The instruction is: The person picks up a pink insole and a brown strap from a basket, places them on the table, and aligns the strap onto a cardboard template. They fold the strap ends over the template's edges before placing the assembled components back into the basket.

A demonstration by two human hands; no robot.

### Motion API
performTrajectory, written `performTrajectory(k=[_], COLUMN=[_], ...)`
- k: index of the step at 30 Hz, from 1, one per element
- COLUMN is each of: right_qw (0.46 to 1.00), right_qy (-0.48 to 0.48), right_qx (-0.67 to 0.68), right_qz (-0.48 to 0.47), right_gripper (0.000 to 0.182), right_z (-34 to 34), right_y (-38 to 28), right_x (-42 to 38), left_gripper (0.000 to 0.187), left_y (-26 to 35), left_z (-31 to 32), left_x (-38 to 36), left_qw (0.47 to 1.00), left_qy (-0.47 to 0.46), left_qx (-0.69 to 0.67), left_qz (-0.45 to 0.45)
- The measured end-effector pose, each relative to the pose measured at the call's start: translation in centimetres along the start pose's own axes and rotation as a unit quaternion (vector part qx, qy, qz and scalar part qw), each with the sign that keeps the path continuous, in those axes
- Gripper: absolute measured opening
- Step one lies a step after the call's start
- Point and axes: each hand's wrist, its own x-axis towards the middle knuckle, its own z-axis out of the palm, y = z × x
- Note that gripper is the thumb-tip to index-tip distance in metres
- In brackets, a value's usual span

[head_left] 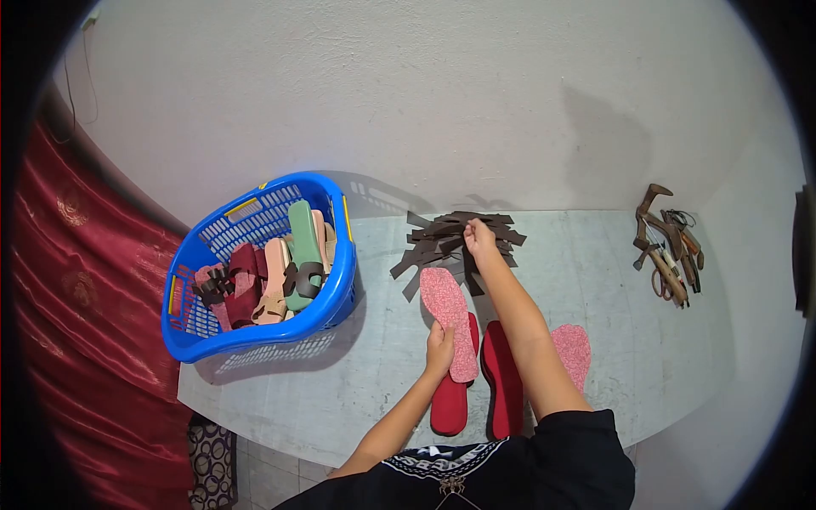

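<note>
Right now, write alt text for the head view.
A person's left hand holds a speckled pink insole over red soles while the right hand picks at dark straps. A blue basket of sandals sits left.

The basket looks glossy plastic, the pink insole speckled and matt, the curtain shiny satin cloth, the table smooth and mottled.

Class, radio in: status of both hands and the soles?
Left hand holding speckled pink insole. Right hand on dark strap pile. Red soles below. Nothing blocking.
</note>
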Motion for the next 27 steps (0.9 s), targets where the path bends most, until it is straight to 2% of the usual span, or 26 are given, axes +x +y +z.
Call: performTrajectory(k=[1,3,6,7,9,10,12,13,14,16,17,19,20,21,23,24,25,27], right_qw=[0.998,0.986,0.978,0.978,0.946,0.946,0.886,0.886,0.839,0.745,0.747,0.627,0.623,0.624,0.510,0.508,0.511,0.534], right_qy=[-0.058,-0.103,-0.177,-0.178,-0.299,-0.299,-0.423,-0.422,-0.475,-0.544,-0.540,-0.585,-0.575,-0.573,-0.587,-0.575,-0.573,-0.462], right_qx=[0.016,0.055,0.019,0.015,-0.051,-0.055,-0.183,-0.186,-0.265,-0.383,-0.385,-0.511,-0.529,-0.530,-0.629,-0.639,-0.639,-0.697], right_qz=[-0.036,-0.116,-0.111,-0.112,-0.111,-0.110,-0.048,-0.046,-0.013,0.039,0.042,0.059,0.041,0.040,-0.012,-0.060,-0.056,-0.126], right_gripper=[0.013,0.032,0.063,0.063,0.070,0.070,0.072,0.072,0.070,0.062,0.062,0.061,0.050,0.050,0.045,0.042,0.042,0.038], right_z=[0.4,0.9,1.4,1.6,2.5,2.9,3.1,2.5,1.7,0.9,0.9,1.7,2.1,2.1,2.1,1.8,1.7,1.5], right_y=[-0.8,-2.4,-5.9,-6.9,-9.1,-10.0,-11.2,-11.7,-12.5,-13.4,-13.8,-14.2,-13.9,-13.7,-13.5,-12.8,-12.2,-11.2], right_x=[-0.5,-1.7,-4.6,-5.8,-9.6,-12.3,-17.1,-17.3,-17.3,-19.2,-20.9,-24.5,-26.7,-27.4,-28.6,-29.3,-30.3,-31.8], left_gripper=[0.027,0.027,0.027,0.028,0.028,0.029,0.029,0.030,0.030,0.032,0.034,0.037,0.038,0.040,0.040,0.040,0.040,0.040], left_y=[0.0,-0.1,-0.8,-0.3,0.1,-0.1,0.7,2.1,3.6,6.3,7.8,11.4,12.8,13.7,14.9,15.5,15.9,15.6], left_z=[0.0,0.1,-0.2,0.0,0.1,-0.2,-0.6,-0.7,-0.7,-0.1,0.0,0.2,0.4,0.4,0.4,0.6,0.8,1.3], left_x=[0.0,0.1,0.2,0.2,0.2,0.4,0.3,0.1,-0.3,-1.3,-2.2,-4.7,-5.9,-7.0,-8.9,-9.9,-10.8,-11.9], left_qw=[1.000,1.000,1.000,1.000,0.999,0.998,0.996,0.989,0.976,0.969,0.961,0.955,0.953,0.951,0.940,0.938,0.936,0.934], left_qy=[0.000,-0.001,-0.004,-0.008,-0.009,-0.026,-0.041,-0.087,-0.134,-0.167,-0.201,-0.227,-0.239,-0.250,-0.279,-0.286,-0.294,-0.286], left_qx=[-0.004,-0.013,0.014,-0.008,-0.033,-0.055,-0.080,-0.114,-0.149,-0.163,-0.172,-0.150,-0.137,-0.123,-0.141,-0.138,-0.134,-0.149], left_qz=[0.004,0.009,0.021,0.017,0.012,0.010,0.007,-0.041,-0.088,-0.085,-0.080,-0.117,-0.126,-0.134,-0.139,-0.140,-0.141,-0.154])
